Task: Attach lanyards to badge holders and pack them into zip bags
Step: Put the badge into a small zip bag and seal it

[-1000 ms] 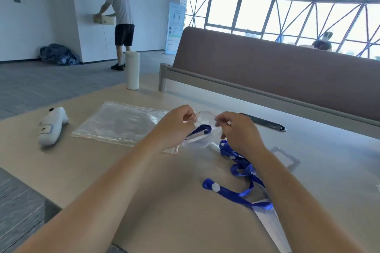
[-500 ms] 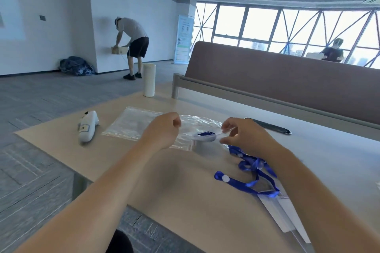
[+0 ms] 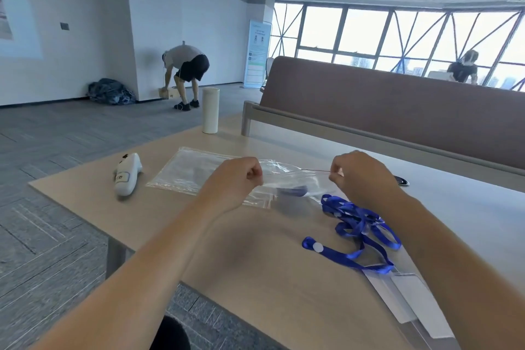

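**Two hands on one bag's mouth, another set waiting**

Nearest, at the table's (image 3: 255, 264) near right edge, badge holders (image 3: 412, 301) lie flat. A loose blue lanyard (image 3: 360, 224) runs onto them, though I cannot tell whether it is clipped on. Beyond it, the left hand (image 3: 235, 179) and right hand (image 3: 360, 176) each pinch the top strip of a zip bag (image 3: 289, 182), stretched between them with something blue inside. That set looks packed and close to sealed, while the near set is not yet bagged. Spare bags (image 3: 193, 170) lie flat just past the left hand. Left of them, a white handheld device (image 3: 127, 175) sits close to the table's left edge. A white cylinder (image 3: 210, 109) stands at the far corner, and a brown partition (image 3: 397, 111) closes off the far side. Open tabletop lies near the person.
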Tool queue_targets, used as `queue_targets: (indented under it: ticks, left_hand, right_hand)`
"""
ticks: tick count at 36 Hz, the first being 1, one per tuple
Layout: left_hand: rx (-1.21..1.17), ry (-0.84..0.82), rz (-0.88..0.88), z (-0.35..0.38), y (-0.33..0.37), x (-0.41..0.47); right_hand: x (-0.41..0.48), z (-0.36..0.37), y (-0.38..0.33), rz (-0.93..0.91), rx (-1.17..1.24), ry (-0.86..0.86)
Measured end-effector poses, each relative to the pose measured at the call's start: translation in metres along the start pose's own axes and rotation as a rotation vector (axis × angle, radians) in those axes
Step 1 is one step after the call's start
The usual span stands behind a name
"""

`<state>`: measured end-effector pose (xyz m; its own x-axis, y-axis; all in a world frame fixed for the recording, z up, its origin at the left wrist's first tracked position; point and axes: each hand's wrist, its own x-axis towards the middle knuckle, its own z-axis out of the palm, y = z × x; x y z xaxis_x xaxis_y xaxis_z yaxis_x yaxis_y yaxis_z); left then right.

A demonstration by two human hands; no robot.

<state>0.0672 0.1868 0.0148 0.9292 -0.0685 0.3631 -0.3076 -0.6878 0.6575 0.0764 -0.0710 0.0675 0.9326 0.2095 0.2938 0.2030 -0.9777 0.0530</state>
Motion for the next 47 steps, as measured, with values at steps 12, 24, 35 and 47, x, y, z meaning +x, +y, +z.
queue_targets:
  ticks: [12,24,35,47]
  left_hand:
    - [-0.112,0.009,-0.004,0.015,0.007,0.009]
    - [-0.123,0.033,-0.011,0.009,-0.003,0.008]
    - [-0.164,0.028,0.006,0.010,0.001,0.004]
    - [-0.177,0.053,0.003,0.015,-0.001,0.002]
  right_hand:
    - [0.011,0.017,-0.055,-0.180,0.276,-0.055]
    - [0.014,0.024,-0.063,-0.189,0.275,-0.053]
    - [0.013,0.022,-0.077,-0.211,0.328,-0.044]
    - [0.007,0.019,-0.075,-0.225,0.178,-0.032]
